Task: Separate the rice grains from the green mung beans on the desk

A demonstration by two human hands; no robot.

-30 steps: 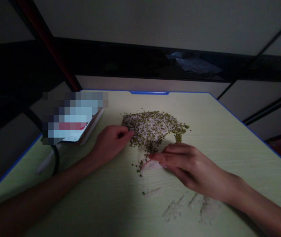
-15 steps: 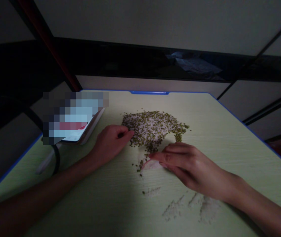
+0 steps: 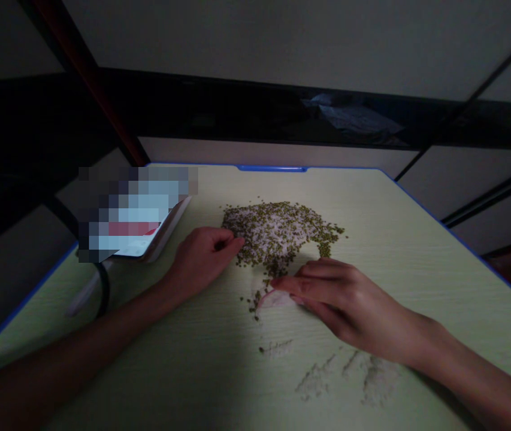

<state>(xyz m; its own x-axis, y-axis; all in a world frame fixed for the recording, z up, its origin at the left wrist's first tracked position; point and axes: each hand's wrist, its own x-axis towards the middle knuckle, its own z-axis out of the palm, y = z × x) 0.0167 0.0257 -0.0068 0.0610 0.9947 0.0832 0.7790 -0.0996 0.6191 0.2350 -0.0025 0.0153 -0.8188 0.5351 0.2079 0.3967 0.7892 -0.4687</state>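
Observation:
A pile of small green beans mixed with white grains, rice by the look of it (image 3: 277, 224), lies on the pale wood-grain table (image 3: 169, 371). My left hand (image 3: 203, 257) rests at the pile's left edge, fingers curled and thumb against the index finger; anything inside is hidden. Below the pile, my right hand (image 3: 340, 296) pinches a thin, pale piece with a pink rim (image 3: 275, 299), its exact kind unclear. Loose green beans (image 3: 251, 304) lie beside that piece. White grains (image 3: 318, 377) are spread in small groups nearer me.
A phone (image 3: 136, 230), its screen partly pixelated, leans at the table's left side. A dark cable (image 3: 103, 290) curves below it. The table has a blue edge with a blue handle-like strip (image 3: 273, 169) at the back. Pale panels (image 3: 282, 42) stand behind.

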